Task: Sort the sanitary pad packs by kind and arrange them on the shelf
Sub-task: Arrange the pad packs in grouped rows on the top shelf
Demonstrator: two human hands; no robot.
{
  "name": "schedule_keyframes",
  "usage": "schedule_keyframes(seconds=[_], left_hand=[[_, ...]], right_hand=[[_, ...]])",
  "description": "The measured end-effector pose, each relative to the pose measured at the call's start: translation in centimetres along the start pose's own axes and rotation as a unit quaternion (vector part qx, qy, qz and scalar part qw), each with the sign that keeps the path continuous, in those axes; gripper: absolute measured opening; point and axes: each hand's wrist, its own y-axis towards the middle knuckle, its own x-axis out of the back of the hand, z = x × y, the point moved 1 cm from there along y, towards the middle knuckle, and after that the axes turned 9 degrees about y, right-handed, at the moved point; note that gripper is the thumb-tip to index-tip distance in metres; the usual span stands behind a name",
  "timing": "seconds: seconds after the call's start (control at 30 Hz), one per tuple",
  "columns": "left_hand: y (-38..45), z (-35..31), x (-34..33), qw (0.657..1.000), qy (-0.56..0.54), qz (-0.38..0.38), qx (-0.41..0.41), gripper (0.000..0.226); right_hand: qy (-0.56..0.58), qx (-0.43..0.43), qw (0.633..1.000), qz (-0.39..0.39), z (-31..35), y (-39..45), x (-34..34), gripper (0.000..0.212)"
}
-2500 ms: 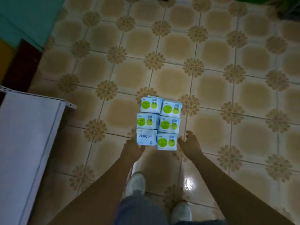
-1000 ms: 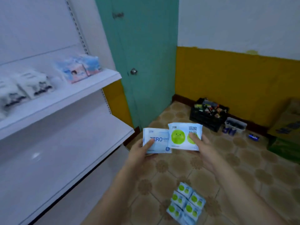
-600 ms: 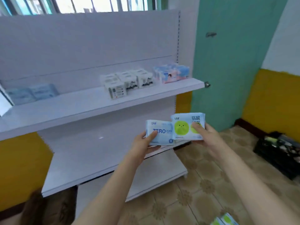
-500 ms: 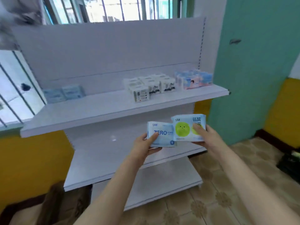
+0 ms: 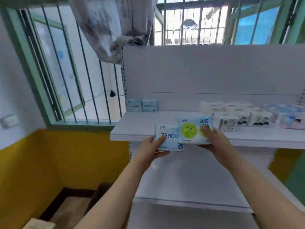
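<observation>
My left hand (image 5: pixel 152 148) grips a pale blue ZERO pack (image 5: pixel 171 141), thumb across its front. My right hand (image 5: pixel 212 139) holds a green-circle pack (image 5: pixel 191 129), which overlaps the ZERO pack's right edge. Both are raised just in front of the upper white shelf (image 5: pixel 148 129). Two blue ZERO packs (image 5: pixel 142 105) stand at the back left of that shelf. Several white packs with dark print (image 5: pixel 234 116) sit in the middle, and pink-and-blue packs (image 5: pixel 290 118) lie at the far right.
A lower white shelf (image 5: pixel 189 182) lies beneath my hands. To the left is a barred window (image 5: pixel 74 71) with a curtain (image 5: pixel 112 27) hanging above. A yellow wall (image 5: pixel 66 162) and a cardboard box (image 5: pixel 38 224) are at the lower left.
I picked the two packs off the floor stack and turned left to face the shelf. Both packs now sit closer to the upper shelf's front edge.
</observation>
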Motion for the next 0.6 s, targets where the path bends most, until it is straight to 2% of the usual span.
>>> schedule_keyframes(seconds=[0.13, 0.3, 0.4, 0.47, 0.6], left_hand=[[3.7, -1.6, 5.0, 0.998, -0.008, -0.055, -0.015, 0.030], [10.1, -3.3, 10.4, 0.994, 0.015, -0.104, -0.032, 0.030], [15.1, -4.5, 13.0, 0.993, 0.034, -0.116, -0.020, 0.026], [18.9, -5.3, 14.6, 0.990, 0.064, -0.125, -0.004, 0.025], [26.4, -6.2, 17.3, 0.981, 0.124, -0.150, 0.006, 0.028]], right_hand=[[0.012, 0.020, 1.000, -0.006, -1.1, 6.1, -3.8, 0.027], [0.009, 0.042, 0.998, -0.036, -4.2, 16.9, -6.6, 0.036], [-0.001, 0.039, 0.998, -0.050, -6.2, 23.5, -7.9, 0.026], [-0.017, 0.047, 0.996, -0.071, -7.3, 27.6, -8.2, 0.023], [-0.113, 0.067, 0.985, -0.108, -8.8, 36.3, -7.7, 0.036]])
